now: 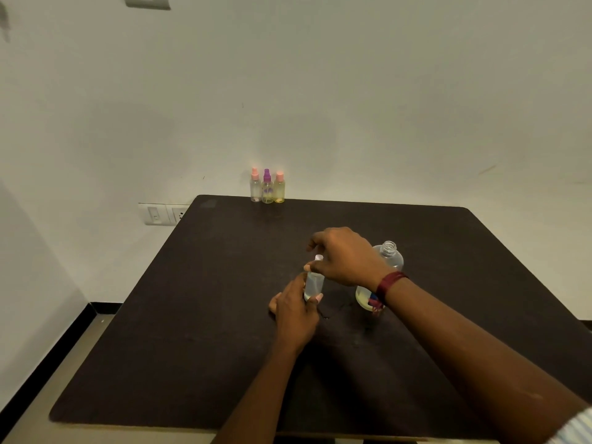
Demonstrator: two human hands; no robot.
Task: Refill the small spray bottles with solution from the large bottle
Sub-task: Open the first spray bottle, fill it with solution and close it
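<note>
A small clear spray bottle [314, 283] stands near the middle of the dark table [192, 315]. My left hand [296, 312] grips its body from the near side. My right hand [344, 256] pinches the bottle's pale spray top [318, 257] from above. Right behind that hand stands the large clear bottle [390, 254], uncapped, with a little yellowish liquid at its bottom; my wrist hides its lower part. Three small spray bottles stand in a row at the table's far edge: a pink-capped one [255, 186], a purple-capped one [267, 187] and another pink-capped one [279, 187].
A white wall runs close behind the table, with a switch and socket plate [163, 214] at the left. The floor shows along the table's left side. A dark red thread band [389, 283] circles my right wrist.
</note>
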